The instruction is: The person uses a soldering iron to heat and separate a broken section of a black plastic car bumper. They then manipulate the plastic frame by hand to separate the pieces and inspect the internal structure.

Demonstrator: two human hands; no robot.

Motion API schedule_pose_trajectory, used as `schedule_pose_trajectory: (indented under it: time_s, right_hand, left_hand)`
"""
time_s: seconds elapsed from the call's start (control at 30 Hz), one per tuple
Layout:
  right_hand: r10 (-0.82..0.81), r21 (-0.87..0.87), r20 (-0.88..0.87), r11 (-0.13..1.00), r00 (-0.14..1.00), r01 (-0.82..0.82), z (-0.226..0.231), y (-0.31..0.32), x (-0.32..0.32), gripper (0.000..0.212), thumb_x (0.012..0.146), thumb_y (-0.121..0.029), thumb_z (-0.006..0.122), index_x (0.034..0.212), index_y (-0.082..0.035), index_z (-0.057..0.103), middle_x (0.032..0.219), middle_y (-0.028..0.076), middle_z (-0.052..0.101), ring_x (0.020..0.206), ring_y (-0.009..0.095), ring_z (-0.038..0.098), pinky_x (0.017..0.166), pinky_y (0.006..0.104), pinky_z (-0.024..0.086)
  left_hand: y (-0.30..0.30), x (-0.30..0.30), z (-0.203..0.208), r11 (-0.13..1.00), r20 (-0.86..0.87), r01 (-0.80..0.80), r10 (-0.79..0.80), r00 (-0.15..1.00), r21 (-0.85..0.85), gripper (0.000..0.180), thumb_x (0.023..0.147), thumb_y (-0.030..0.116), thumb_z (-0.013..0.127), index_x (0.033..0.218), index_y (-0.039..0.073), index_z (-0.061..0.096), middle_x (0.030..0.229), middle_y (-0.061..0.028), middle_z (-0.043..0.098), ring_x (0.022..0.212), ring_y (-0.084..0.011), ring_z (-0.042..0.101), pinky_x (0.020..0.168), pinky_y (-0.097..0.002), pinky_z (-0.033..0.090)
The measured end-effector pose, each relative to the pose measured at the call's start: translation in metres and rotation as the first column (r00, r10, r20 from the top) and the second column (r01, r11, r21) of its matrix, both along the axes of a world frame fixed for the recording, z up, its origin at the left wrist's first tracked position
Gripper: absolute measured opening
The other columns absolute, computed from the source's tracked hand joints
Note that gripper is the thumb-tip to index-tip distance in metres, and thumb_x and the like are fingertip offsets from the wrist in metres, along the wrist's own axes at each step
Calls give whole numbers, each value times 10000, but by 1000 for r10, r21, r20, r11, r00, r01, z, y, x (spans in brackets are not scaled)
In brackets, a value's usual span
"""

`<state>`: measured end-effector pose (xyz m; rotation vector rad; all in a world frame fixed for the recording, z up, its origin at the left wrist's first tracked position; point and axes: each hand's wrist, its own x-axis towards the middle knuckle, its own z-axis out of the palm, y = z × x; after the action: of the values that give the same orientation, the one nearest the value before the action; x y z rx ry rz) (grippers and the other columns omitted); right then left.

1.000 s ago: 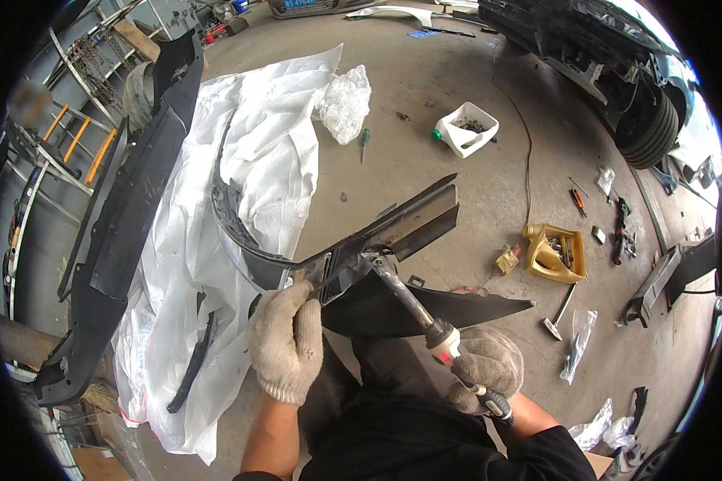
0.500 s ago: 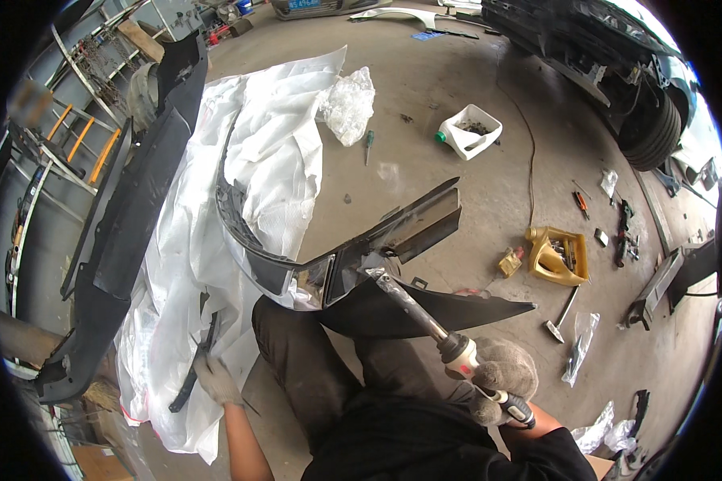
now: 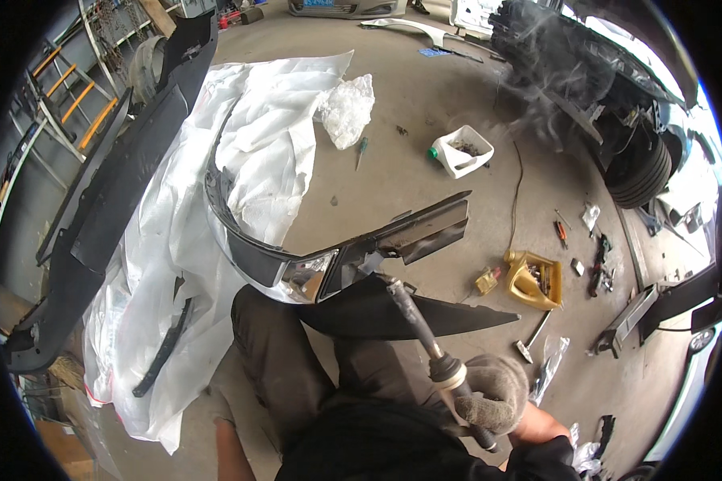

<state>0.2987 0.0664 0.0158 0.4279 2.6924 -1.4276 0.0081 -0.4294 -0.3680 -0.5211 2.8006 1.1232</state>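
My right hand (image 3: 493,393), in a pale knit glove, grips the handle of a long rod-shaped tool (image 3: 413,321). The tool's dark tip rests at the joint of a black plastic car trim piece (image 3: 409,232) propped over my knees. A curved black strip (image 3: 233,240) with a shiny edge runs left from that piece. A flat black panel (image 3: 409,317) lies under the tool. My left hand (image 3: 217,397) is low beside my left knee, at the edge of the white plastic sheet (image 3: 241,144); its fingers are hard to make out.
A large black bumper (image 3: 112,200) lies along the left on the white sheet. On the concrete floor are a white tub (image 3: 461,151), a cut yellow container (image 3: 533,280), a hammer (image 3: 531,341) and scattered small tools. A car's wheel (image 3: 641,168) stands at the right, with smoke nearby.
My left hand let go of the trim piece and dropped to the lower left beside the white sheet. The right hand still holds the tool against the piece.
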Motion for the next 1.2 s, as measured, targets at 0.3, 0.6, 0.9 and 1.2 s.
schedule_pose_trajectory:
  time_s: [0.3,0.6,0.9,1.2]
  right_hand:
    - [205,245,-498,965,843,-91,-12,-24,-21,348,814,-173,799,1152,-150,717,853,158,709,638,270,690,494,361,503]
    - [96,70,-631,995,770,-67,-40,-48,-26,448,724,-89,768,1168,-115,710,983,160,661,640,251,642,486,332,484]
    - [272,365,-851,921,450,135,-53,-53,-44,353,645,-93,731,998,-83,742,1088,178,676,596,219,596,458,326,470]
    - [270,400,-814,903,514,159,-64,-58,-44,348,640,-116,773,982,-51,757,1021,128,697,583,207,627,462,338,502]
  left_hand:
    - [277,70,345,146,-477,923,-820,314,357,328,976,125,630,1265,-26,598,1036,-86,669,880,-142,638,792,-301,531]
    - [322,106,368,-53,-236,494,-919,315,868,303,1000,150,643,1244,-24,605,1087,-44,648,914,-66,594,825,-256,523]
    - [320,109,358,-11,-94,197,-905,415,980,601,846,304,775,1290,-54,588,1022,-28,644,915,-109,602,835,-255,490]
    - [320,106,354,35,-19,152,-939,342,988,817,760,531,852,1270,-55,600,1184,-116,666,1034,-162,653,927,-303,539]
